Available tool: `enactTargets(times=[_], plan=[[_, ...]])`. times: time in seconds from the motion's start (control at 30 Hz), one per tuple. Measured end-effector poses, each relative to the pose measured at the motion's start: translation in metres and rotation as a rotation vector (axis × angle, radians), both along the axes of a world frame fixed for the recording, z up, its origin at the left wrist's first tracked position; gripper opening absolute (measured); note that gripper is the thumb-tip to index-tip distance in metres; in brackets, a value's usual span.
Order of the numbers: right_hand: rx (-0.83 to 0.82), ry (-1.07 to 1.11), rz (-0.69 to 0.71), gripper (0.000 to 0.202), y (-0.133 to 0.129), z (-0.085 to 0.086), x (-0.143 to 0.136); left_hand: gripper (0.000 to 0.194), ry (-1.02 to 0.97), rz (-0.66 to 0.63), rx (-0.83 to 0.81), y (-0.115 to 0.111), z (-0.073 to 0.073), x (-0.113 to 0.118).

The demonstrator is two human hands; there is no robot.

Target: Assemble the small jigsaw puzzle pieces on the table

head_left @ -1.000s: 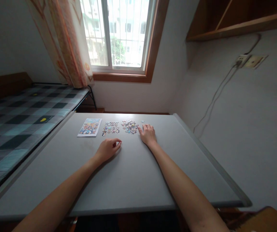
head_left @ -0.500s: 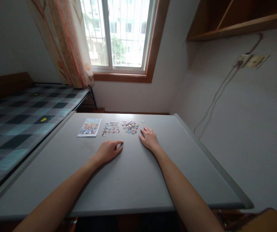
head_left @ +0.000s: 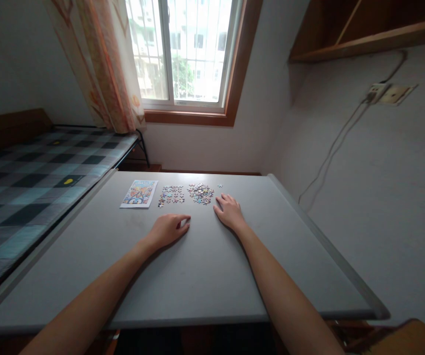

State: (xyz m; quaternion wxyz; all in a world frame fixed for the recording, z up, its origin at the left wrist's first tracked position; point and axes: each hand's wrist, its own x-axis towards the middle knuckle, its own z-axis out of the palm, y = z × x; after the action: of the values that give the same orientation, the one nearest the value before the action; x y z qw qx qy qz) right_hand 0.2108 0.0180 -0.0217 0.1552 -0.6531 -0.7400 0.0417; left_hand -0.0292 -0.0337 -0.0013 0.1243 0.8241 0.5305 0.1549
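Observation:
On the grey table, my left hand (head_left: 168, 229) rests on its side with nothing visible in it. Its fingers curve forward, and a small gap parts thumb and index finger. My right hand (head_left: 229, 211) lies palm down with fingers spread, just right of a heap of jigsaw puzzle pieces (head_left: 201, 194), not on it. Left of that heap, more puzzle pieces (head_left: 172, 195) are laid out in loose rows. A single puzzle piece (head_left: 220, 186) lies beyond my right fingertips. The printed picture sheet (head_left: 138, 194) is flat at the far left of the pieces.
The table (head_left: 193, 281) has a raised rim along its right side. A bed with a checked mattress (head_left: 57, 162) stands along the left. Ahead are a window (head_left: 193, 54) and a patterned curtain (head_left: 103, 64). A cable (head_left: 332, 148) hangs from the socket on the right wall.

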Motion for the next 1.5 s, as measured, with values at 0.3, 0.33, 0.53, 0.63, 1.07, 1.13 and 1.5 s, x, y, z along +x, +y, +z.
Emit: enactTargets(times=[0.3, 0.33, 0.53, 0.63, 1.07, 1.13, 1.5], plan=[[-0.01, 0.011, -0.008, 0.045, -0.0013, 0.0022, -0.0007, 0.035, 0.003, 0.006, -0.003, -0.001, 0.0021, 0.0005], [-0.011, 0.013, -0.008, 0.045, -0.0013, 0.0024, -0.0008, 0.035, 0.007, 0.003, 0.002, -0.0009, 0.0019, 0.0004], [-0.007, 0.014, -0.007, 0.045, -0.0009, 0.002, -0.0006, 0.034, 0.024, -0.012, 0.015, -0.0009, 0.0017, 0.0003], [-0.006, 0.015, -0.009, 0.045, -0.0007, 0.0014, -0.0004, 0.034, 0.021, -0.015, 0.015, -0.0011, 0.0019, 0.0001], [-0.008, 0.021, 0.001, 0.045, -0.0017, 0.0025, -0.0006, 0.035, 0.039, -0.02, -0.003, -0.0006, 0.0015, -0.0013], [-0.011, 0.023, 0.003, 0.045, -0.0017, 0.0026, -0.0006, 0.036, 0.046, -0.021, -0.011, -0.0008, 0.002, -0.0014], [-0.012, 0.025, 0.003, 0.045, -0.0013, 0.0023, -0.0004, 0.036, 0.053, -0.007, -0.036, -0.0025, 0.0068, 0.001]])
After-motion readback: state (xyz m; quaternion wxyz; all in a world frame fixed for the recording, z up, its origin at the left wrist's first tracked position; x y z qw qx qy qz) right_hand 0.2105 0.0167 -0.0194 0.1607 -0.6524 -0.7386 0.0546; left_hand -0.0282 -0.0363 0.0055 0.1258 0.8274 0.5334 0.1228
